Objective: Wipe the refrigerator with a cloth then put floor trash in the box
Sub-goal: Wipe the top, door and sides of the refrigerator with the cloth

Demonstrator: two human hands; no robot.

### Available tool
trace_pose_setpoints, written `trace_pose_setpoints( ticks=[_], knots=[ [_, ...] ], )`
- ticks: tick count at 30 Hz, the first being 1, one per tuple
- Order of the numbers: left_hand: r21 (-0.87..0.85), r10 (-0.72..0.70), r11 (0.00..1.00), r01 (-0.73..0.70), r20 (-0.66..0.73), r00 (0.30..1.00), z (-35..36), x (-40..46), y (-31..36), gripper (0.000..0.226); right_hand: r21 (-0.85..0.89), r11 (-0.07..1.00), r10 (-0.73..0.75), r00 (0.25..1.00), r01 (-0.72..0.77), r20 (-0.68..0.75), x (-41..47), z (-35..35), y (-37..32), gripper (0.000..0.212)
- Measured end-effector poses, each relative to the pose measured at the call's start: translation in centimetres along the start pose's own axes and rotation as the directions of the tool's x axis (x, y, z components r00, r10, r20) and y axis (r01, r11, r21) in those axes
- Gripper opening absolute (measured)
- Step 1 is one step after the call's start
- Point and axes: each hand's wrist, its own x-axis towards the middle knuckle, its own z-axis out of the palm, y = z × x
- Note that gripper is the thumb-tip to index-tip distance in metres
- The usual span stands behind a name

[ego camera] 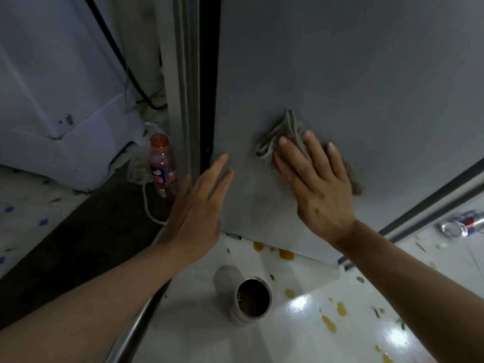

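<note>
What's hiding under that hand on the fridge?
A grey crumpled cloth sits under the right hand, pressed flat against the fridge door. Its edges poke out around the fingers. The part beneath the palm is covered, so it cannot be seen.

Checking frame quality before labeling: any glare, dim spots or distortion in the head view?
Head view: dim overall, the fridge door evenly grey; bright glare patches on the glossy floor at lower right; wide-angle bending curves the door edge and stretches both forearms; the can at the right edge is soft; the right hand and cloth stay fairly sharp.
</note>
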Motion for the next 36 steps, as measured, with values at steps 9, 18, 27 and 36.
trace_pose_setpoints(
  ticks=[9, 18, 27, 36],
  knots=[
    [-0.164, -0.069, 0.984, 0.072, 0.025, 0.997, 1.2, -1.7, -1.2, 0.087, 0.035, 0.912, -0.385, 0.824, 0.409, 0.415, -2.3, 1.9, -4.1, 0.051],
    [-0.406, -0.252, 0.882, 0.240, 0.025, 0.967, 1.5, -1.7, -3.6, 0.090, -0.006, 0.997, -0.072, 0.997, 0.072, -0.023, 6.3, 0.7, -3.0, 0.044],
    [-0.535, -0.296, 0.791, 0.296, 0.088, 0.951, 2.8, -2.8, -5.0, 0.082, 0.003, 0.865, -0.437, 0.749, 0.502, 0.499, 1.2, 5.4, -9.6, 0.059],
    [-0.503, -0.308, 0.791, 0.348, 0.163, 0.937, 2.8, -3.4, -5.8, 0.085, -0.031, 0.980, -0.190, 0.975, 0.194, 0.114, 3.4, 3.1, -5.5, 0.049]
  ],
)
